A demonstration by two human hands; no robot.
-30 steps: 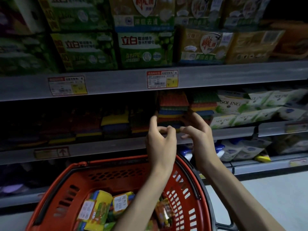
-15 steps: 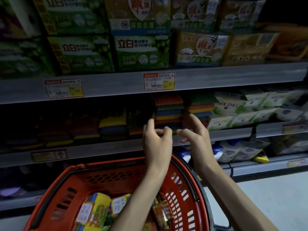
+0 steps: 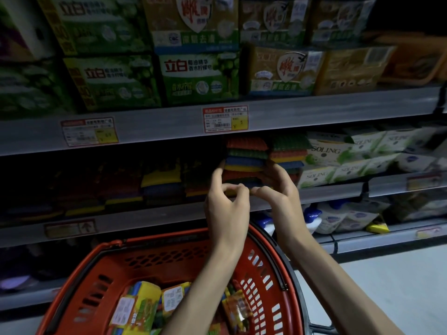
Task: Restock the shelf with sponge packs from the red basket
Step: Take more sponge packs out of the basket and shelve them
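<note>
Left hand (image 3: 227,209) and right hand (image 3: 278,199) at the stack of sponge packs (image 3: 245,162) on the middle shelf (image 3: 150,215).

The hands bracket the foot of the stack, one on each side. Their fingers are half curled and their fingertips nearly meet in front of it. Whether either hand has actual hold of a pack cannot be told — the spot is dim. A second stack (image 3: 287,151) stands just beside it, to the right. The red basket (image 3: 145,272) sits below the forearms — more wrapped packs (image 3: 137,305) lie in it.
</note>
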